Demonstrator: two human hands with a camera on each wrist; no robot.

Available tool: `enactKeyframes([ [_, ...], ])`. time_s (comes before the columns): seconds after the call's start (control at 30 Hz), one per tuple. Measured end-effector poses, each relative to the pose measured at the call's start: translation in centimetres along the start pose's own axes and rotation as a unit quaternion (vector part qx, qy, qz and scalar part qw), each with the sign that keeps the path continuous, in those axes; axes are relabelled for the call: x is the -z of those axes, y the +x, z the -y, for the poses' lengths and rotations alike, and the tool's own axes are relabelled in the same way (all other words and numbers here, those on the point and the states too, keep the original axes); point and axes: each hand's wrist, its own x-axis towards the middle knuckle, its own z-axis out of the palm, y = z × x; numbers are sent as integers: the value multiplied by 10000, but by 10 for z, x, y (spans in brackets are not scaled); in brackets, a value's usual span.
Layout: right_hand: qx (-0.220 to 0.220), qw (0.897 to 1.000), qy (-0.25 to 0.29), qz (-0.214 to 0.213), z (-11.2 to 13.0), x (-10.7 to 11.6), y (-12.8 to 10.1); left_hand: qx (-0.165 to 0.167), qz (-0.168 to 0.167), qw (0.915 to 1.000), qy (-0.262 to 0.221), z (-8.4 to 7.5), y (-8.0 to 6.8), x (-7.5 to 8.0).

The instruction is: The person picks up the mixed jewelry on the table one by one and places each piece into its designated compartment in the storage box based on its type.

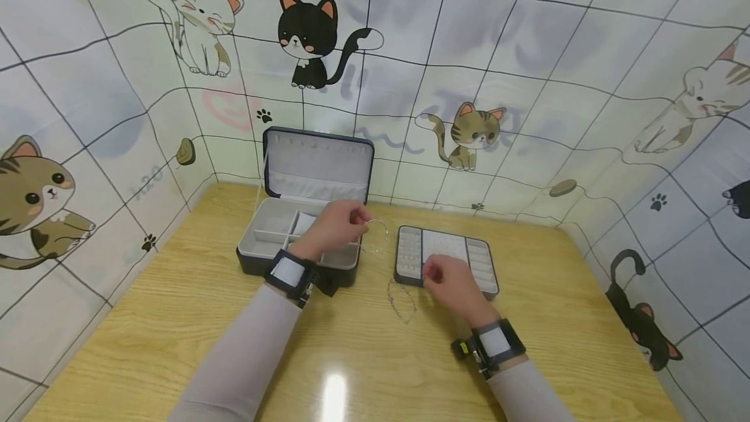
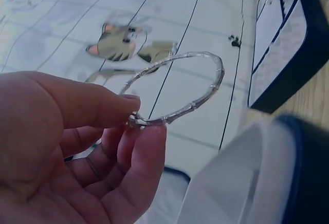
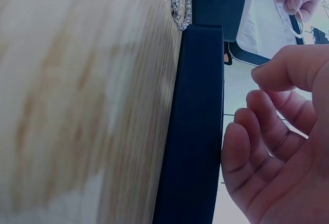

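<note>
- My left hand had its grip pinched on a thin silver bangle, thumb and fingertips closed at the joint end; the loop hung free in the air above the front edge of the open jewellery box.
- Judged the bangle light, stiff and springy, with a smooth, slippery metal surface. A thin wire like that could bend out of round if squeezed across the loop, so the pinch at the thickened end looked the safest hold.
- My right hand hovered over the removable ring tray, fingers loosely curled, grasping nothing.
- A fine chain lay loose on the desk between my hands.
- Desk: pale wood grain, glossy. Cat-print sheets walled in three sides.
</note>
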Motion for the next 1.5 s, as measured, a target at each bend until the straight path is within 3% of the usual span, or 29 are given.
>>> enactKeyframes([
  [0.2,-54,10000,-14,76,0,0,-1,174,-206,9996,111,9,0,11],
  [0.5,-12,9997,-42,225,0,0,1,375,-478,9973,403,24,2,17],
  [0.87,66,9998,-62,190,-2,0,0,1081,-925,9893,327,48,6,20],
  [1.07,15,9997,-89,247,-2,1,1,1378,-947,9857,187,54,7,20],
  [1.33,-46,9997,-117,229,-4,2,2,1407,-792,9868,128,58,11,10],
  [1.5,-42,9997,-117,227,-4,2,3,1500,-869,9848,43,61,10,4],
])
